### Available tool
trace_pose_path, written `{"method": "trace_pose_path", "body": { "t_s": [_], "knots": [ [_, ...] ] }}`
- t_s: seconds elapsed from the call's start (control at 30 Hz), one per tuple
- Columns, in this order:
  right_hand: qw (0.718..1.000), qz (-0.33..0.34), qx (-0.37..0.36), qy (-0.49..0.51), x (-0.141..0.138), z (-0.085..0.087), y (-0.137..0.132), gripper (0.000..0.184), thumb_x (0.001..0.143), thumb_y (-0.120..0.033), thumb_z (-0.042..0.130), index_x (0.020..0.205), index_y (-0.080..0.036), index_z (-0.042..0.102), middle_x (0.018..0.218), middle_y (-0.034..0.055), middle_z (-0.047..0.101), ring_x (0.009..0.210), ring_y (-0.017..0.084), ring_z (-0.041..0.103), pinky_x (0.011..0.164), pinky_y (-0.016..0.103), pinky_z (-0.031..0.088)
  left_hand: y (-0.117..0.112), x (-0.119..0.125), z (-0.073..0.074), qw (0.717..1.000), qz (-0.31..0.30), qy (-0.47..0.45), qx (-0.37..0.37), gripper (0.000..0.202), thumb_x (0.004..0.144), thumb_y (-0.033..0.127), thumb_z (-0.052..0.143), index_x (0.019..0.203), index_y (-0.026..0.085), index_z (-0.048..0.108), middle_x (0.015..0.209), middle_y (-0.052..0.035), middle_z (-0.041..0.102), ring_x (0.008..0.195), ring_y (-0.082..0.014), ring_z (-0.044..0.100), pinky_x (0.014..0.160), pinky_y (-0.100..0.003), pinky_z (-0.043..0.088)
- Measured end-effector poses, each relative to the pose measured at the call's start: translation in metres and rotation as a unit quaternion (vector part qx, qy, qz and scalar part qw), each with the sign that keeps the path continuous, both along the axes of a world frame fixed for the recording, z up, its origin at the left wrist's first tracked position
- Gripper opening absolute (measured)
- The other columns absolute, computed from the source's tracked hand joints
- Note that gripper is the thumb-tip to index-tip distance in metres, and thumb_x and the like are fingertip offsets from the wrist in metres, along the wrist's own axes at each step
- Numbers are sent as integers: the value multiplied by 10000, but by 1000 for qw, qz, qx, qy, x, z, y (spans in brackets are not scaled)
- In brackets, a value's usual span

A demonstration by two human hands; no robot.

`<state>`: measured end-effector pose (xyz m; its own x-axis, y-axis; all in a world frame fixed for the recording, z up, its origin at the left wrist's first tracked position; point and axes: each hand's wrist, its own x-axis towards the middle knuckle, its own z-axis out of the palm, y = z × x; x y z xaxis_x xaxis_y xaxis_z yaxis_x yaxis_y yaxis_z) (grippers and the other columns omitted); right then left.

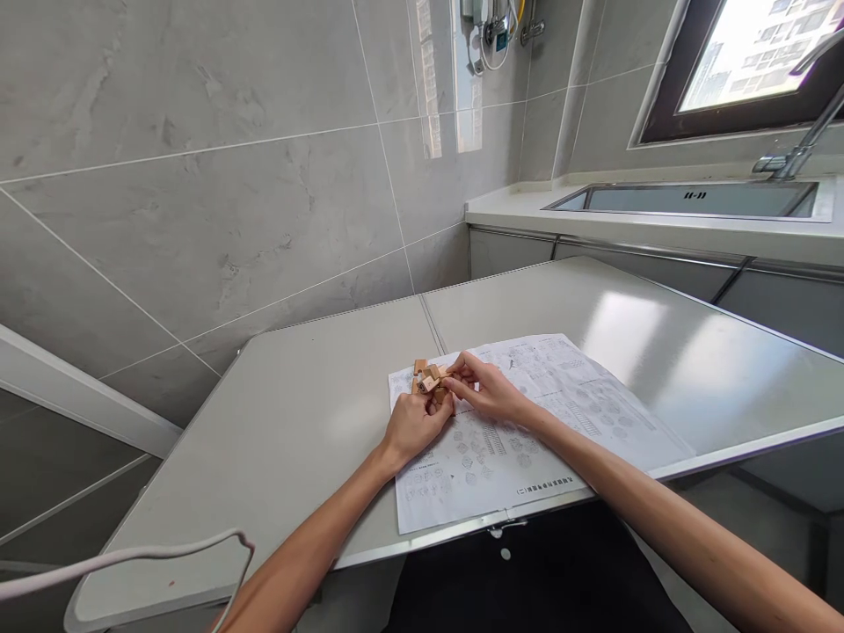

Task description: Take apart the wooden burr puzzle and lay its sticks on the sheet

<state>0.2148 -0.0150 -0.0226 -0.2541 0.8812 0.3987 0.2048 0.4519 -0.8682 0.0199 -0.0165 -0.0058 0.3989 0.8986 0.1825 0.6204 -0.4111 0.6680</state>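
Note:
A small wooden block puzzle [428, 380] made of interlocked tan pieces is held just above a printed instruction sheet [527, 431]. My left hand [415, 424] is closed around its lower part from the near side. My right hand [481, 389] pinches a piece on its right side with fingertips. The sheet lies flat on a grey table [296, 422] and shows rows of small diagrams. Part of the puzzle is hidden behind my fingers.
A grey tiled wall rises behind the table. A steel sink [686, 199] with a faucet [797, 145] sits in the counter at the right, under a window [752, 61]. A white cable [132, 558] loops over the table's near left corner.

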Motion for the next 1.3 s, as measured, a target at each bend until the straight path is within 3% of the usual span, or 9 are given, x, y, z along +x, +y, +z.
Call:
{"method": "trace_pose_path", "body": {
  "t_s": [0.27, 0.43, 0.6, 0.7, 0.77, 0.87, 0.97, 1.17, 1.3],
  "knots": [
    [997, 42, -26, 66, -1, 3, -1, 321, 993, -539, 618, 1013, -224, 557, 960, 64, 726, 821, 202, 695, 719, 335, 555, 0, -2, -2, 999, -7, 3, -36, 544, 986, 599, 510, 640, 198, 636, 499, 12, 534, 486, -141, 481, 571, -298, 344],
    [988, 44, -68, 131, 0, 1, 3, 339, 991, -551, 624, 973, -225, 533, 722, -21, 634, 659, 145, 599, 612, 276, 462, -1, -1, 1, 999, 35, -21, -31, 548, 936, 671, 563, 666, 197, 620, 546, 9, 564, 529, -151, 505, 573, -294, 351],
    [984, 39, -89, 152, 0, 2, 5, 352, 987, -562, 624, 958, -227, 518, 674, -36, 604, 602, 125, 525, 551, 255, 376, -2, 1, 4, 993, 80, -71, -39, 510, 880, 668, 660, 1073, 200, 597, 730, 11, 673, 643, -176, 597, 616, -287, 418],
    [982, 47, -96, 157, -1, 5, 4, 371, 971, -576, 637, 959, -228, 510, 676, -33, 613, 587, 124, 520, 534, 254, 356, -1, 0, 2, 991, 71, -106, -30, 608, 874, 625, 700, 1277, 206, 525, 919, -22, 723, 684, -165, 626, 666, -292, 468],
    [981, 53, -102, 155, -1, 6, 3, 381, 957, -581, 657, 972, -228, 513, 664, -34, 610, 582, 124, 518, 530, 253, 348, 0, 0, 0, 992, 55, -115, -21, 593, 889, 594, 699, 1320, 224, 530, 996, -38, 729, 730, -163, 645, 696, -291, 484],
    [981, 60, -115, 146, 0, 8, 2, 395, 955, -602, 645, 988, -227, 524, 651, -35, 604, 553, 117, 487, 515, 252, 330, 1, 0, -3, 990, 50, -125, -40, 538, 894, 580, 699, 1283, 226, 584, 930, -32, 725, 738, -166, 650, 677, -280, 489],
    [980, 38, -135, 141, 1, 11, 1, 406, 980, -630, 579, 1041, -232, 535, 625, -54, 561, 516, 107, 421, 495, 250, 309, 2, 0, -4, 980, 41, -171, -97, 506, 905, 575, 685, 1252, 216, 605, 792, -5, 693, 630, -144, 617, 603, -262, 477],
    [983, 11, -147, 112, 3, 14, 1, 446, 982, -625, 564, 1186, -229, 574, 661, -55, 535, 551, 117, 440, 511, 256, 363, 7, 1, 1, 915, -44, -327, -233, 421, 889, 551, 699, 1083, 184, 627, 806, 4, 647, 472, -67, 477, 454, -228, 389],
    [985, 27, -143, 92, 3, 10, 3, 461, 997, -630, 524, 1193, -219, 596, 688, -45, 543, 537, 111, 450, 514, 259, 383, 11, -1, 6, 885, -55, -373, -273, 378, 916, 541, 665, 938, 165, 639, 607, 43, 523, 485, -72, 427, 483, -213, 373]
  ]
}}
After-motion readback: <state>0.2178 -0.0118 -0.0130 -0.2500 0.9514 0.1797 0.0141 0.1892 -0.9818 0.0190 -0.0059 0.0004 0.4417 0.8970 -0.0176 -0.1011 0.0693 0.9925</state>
